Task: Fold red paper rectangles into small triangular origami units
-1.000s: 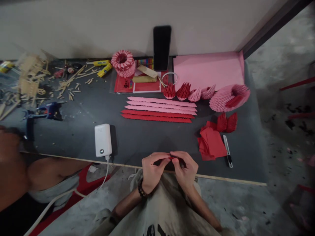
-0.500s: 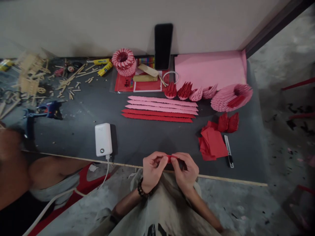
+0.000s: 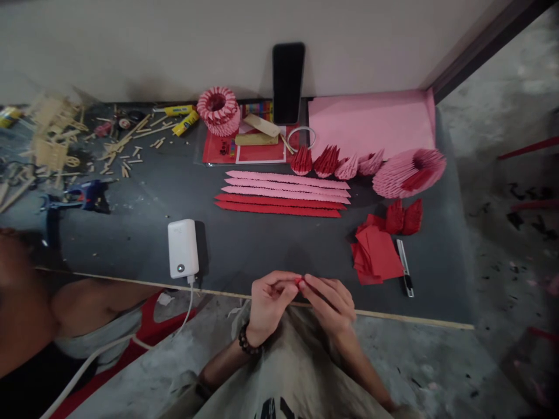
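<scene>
Between my fingertips, over the table's front edge, is a small folded piece of red paper point(image 3: 299, 280), mostly hidden by the fingers. My left hand point(image 3: 271, 299), with a beaded bracelet at the wrist, pinches it from the left. From the other side my right hand point(image 3: 332, 302) grips it with thumb and fingers. To the right lies a loose pile of red paper pieces point(image 3: 379, 253), with a utility knife point(image 3: 405, 269) beside it. Two bundles of folded red paper point(image 3: 404, 217) stand just behind the pile. Long pink strips point(image 3: 288, 185) and red strips point(image 3: 279, 208) of joined folds lie ahead.
A white power bank point(image 3: 182, 247) with a cable sits at left. Behind are a pink-red paper vase shape point(image 3: 218, 110), a phone point(image 3: 288, 81), pink sheets point(image 3: 371, 119) and a pink folded fan shape point(image 3: 410, 173). Wooden sticks and a blue glue gun point(image 3: 85, 195) lie far left, near another person's arm point(image 3: 21, 285).
My fingers have drawn closer together over the red paper, so less of it shows. The fingers of my right hand now reach further over it.
</scene>
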`<state>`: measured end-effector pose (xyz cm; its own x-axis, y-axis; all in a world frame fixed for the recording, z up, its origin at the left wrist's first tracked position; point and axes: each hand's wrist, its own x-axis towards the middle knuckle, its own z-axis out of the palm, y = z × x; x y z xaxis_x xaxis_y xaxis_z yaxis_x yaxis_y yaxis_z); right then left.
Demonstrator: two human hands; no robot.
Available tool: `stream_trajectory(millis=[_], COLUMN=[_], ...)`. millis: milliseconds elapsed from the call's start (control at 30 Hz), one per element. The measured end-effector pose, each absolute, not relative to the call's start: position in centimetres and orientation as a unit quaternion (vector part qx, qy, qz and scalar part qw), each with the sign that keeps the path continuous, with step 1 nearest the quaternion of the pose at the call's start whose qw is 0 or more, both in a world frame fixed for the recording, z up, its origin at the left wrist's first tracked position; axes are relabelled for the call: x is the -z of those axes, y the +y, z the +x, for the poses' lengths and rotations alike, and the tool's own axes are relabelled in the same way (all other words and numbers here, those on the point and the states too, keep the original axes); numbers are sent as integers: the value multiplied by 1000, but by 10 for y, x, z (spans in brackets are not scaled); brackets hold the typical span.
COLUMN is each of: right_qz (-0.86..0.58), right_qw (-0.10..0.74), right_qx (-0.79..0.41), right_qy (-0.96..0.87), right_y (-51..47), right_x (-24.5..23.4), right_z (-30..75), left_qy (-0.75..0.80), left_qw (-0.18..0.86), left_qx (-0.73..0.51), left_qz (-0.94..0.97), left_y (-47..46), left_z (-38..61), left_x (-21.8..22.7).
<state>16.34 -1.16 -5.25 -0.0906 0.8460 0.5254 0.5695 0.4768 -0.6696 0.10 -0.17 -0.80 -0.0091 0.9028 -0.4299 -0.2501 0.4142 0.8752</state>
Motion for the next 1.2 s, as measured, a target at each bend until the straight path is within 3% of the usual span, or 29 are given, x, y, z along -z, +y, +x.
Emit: stream_trajectory(millis=[167, 333, 733, 1000, 1200], right_qz=[-508, -601, -598, -582, -558], right_qw=[502, 503, 477, 492, 519], right_qx=[-226, -342, -216, -191, -116], right_qy=[-663, -518, -607, -618, -636], right_y=[-12, -12, -12, -9, -12], right_x=[50, 41, 37, 35, 44], right_z=[165, 146, 141, 139, 140], left_qy=[538, 557, 633, 614, 593], left_qw=[670, 611, 411, 437, 517], left_qx=[-431, -461, -353, -366, -387], left_qz=[276, 324, 553, 546, 481], left_y=[0, 2, 7, 7, 7], left_z=[3, 9, 2, -2, -3], left_x=[8, 7, -1, 3, 2])
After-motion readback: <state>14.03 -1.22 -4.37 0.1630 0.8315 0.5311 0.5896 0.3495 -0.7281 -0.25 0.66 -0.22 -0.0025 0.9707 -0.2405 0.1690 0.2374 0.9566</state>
